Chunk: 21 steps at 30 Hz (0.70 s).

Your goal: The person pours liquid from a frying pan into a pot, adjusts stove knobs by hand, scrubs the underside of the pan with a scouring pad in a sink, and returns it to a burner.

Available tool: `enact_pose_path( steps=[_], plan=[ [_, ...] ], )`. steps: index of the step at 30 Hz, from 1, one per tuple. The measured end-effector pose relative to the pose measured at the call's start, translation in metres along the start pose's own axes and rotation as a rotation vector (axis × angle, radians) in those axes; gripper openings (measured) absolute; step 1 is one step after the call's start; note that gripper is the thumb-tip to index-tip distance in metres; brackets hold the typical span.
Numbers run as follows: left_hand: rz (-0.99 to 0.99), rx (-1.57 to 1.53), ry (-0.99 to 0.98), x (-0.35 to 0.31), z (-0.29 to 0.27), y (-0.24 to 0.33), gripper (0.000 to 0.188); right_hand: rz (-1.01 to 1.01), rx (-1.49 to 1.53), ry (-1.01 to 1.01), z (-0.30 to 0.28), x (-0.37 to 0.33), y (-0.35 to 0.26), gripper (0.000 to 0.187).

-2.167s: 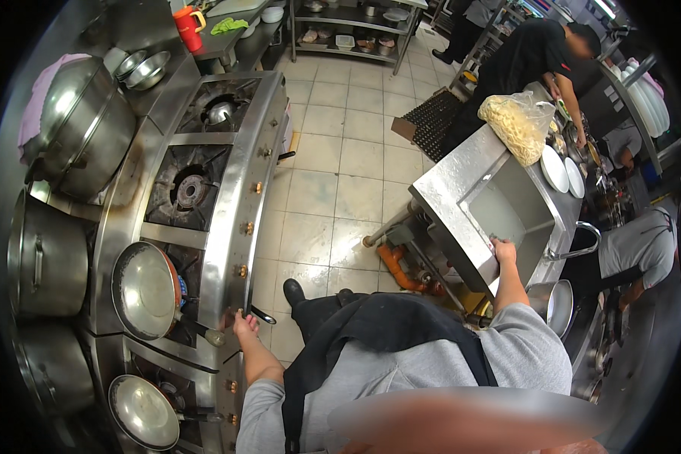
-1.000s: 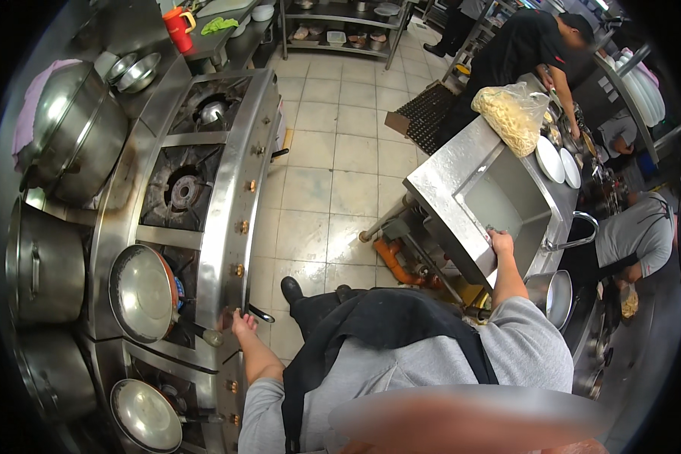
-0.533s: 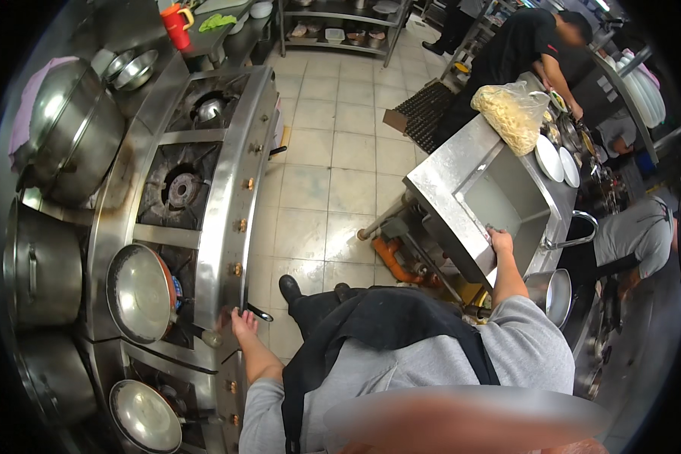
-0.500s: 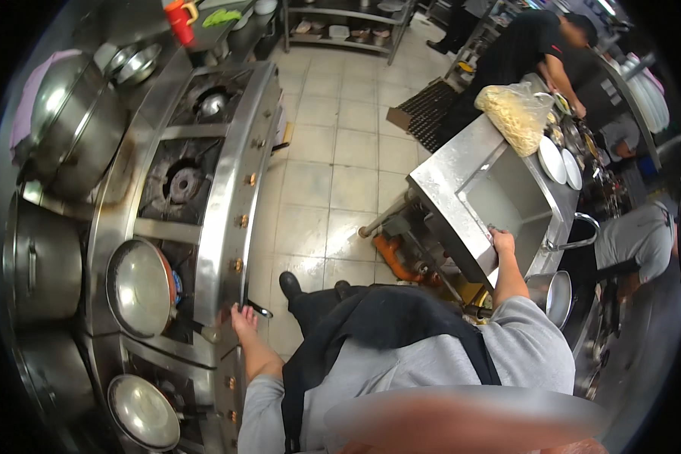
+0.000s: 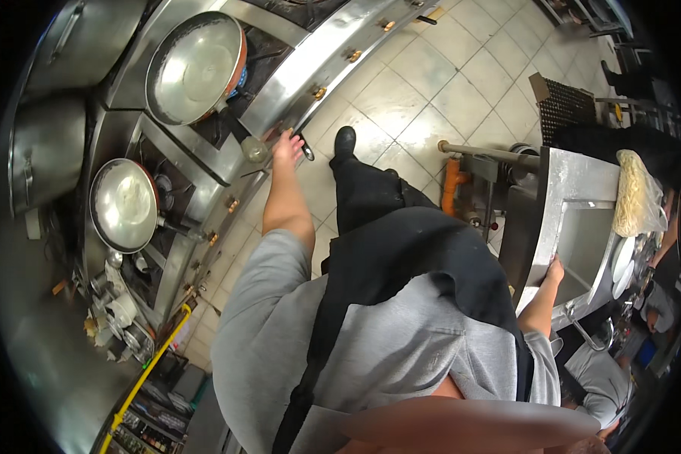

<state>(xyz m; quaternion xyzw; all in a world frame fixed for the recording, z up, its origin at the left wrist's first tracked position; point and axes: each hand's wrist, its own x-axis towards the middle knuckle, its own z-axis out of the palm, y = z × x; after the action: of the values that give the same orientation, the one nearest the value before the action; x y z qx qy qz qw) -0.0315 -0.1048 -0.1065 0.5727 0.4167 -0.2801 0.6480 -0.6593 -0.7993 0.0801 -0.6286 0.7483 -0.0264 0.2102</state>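
Note:
My left hand (image 5: 286,145) is at the front edge of the steel stove (image 5: 299,83), fingers spread and seemingly holding nothing. Right beside its fingertips juts a black handle (image 5: 308,150). Close to that wrist ends the long handle of a large frying pan (image 5: 193,68), which sits on a burner with a blue flame partly visible under it. On the far side of my body, my right hand (image 5: 555,271) is closed over the inner rim of the steel sink (image 5: 548,253); its fingers are only partly visible.
A second frying pan (image 5: 125,204) occupies the nearer burner. Large steel pots (image 5: 49,151) stand behind the stove. A bag of pale strips (image 5: 632,193) and white plates (image 5: 623,265) lie beyond the sink. Another person in grey (image 5: 598,378) is at the right; a yellow pipe (image 5: 140,386) runs lower left.
The view has turned, bringing the stove's near end and the yellow pipe into sight. My left hand remains near the stove edge, my right at the sink rim.

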Motion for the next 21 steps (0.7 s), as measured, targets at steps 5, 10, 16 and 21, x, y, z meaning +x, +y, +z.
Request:
enact_pose_path(
  steps=[5,10,16,21],
  plan=[
    [0.008,0.091,0.083,0.011,0.001,-0.004,0.051,0.001,0.016,-0.039,-0.003,-0.008,-0.014,0.064],
    [0.006,0.097,0.115,0.013,0.008,-0.006,0.051,-0.007,0.022,-0.035,-0.009,-0.005,-0.006,0.066],
    [0.050,0.103,0.102,0.006,0.005,-0.006,0.047,-0.053,-0.027,0.031,0.000,-0.001,-0.003,0.063],
    [0.097,0.144,0.085,0.006,-0.002,-0.006,0.045,0.011,0.070,0.004,0.002,0.012,-0.002,0.062]
  ],
)
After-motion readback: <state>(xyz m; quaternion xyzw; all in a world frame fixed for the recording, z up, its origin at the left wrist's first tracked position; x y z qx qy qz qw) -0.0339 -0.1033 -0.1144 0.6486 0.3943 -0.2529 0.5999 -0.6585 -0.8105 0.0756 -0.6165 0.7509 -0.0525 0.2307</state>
